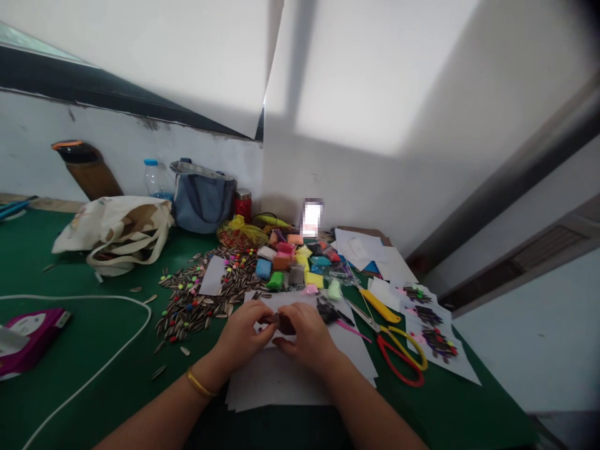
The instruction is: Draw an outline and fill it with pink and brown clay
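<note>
Over a stack of white paper, my left hand and my right hand meet with fingers pinched around a small dark brown lump. The lump could be modelling clay, but the fingers hide most of it. A gold bangle circles my left wrist. Just right of my right hand are a black crumpled packet and a pink strip. To the left of my hands spreads a pile of striped sunflower seeds with small coloured balls among them. Packets of coloured clay lie beyond my fingers.
Scissors with red and yellow handles and a yellow cutter lie to the right, beside paper sheets bearing seed arrangements. A canvas bag, blue bag, red flask, white cable and purple box occupy the left.
</note>
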`<action>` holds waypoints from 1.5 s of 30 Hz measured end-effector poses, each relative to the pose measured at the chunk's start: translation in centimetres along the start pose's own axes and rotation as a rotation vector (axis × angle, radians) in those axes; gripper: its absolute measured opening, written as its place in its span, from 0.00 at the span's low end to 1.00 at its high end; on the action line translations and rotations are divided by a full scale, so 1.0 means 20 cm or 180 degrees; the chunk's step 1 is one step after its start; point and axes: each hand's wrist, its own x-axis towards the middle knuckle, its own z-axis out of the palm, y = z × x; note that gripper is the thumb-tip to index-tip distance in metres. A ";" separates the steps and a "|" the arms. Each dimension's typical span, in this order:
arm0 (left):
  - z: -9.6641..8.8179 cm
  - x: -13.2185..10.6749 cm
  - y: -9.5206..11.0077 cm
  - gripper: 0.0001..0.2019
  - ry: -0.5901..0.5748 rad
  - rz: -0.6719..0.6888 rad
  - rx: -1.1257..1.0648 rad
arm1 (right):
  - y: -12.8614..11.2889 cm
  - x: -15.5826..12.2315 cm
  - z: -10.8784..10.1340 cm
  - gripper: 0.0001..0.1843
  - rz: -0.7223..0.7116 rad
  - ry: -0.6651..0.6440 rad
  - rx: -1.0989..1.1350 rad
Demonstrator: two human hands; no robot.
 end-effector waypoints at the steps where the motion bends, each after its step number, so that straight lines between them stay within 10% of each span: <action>1: 0.00 0.00 0.00 0.03 -0.0045 -0.0060 -0.0035 | 0.01 0.00 0.01 0.22 -0.0016 0.0016 -0.0054; 45: 0.04 -0.02 0.00 0.07 -0.0328 -0.0500 -0.0056 | 0.04 0.01 0.03 0.04 -0.0356 -0.0103 -0.0534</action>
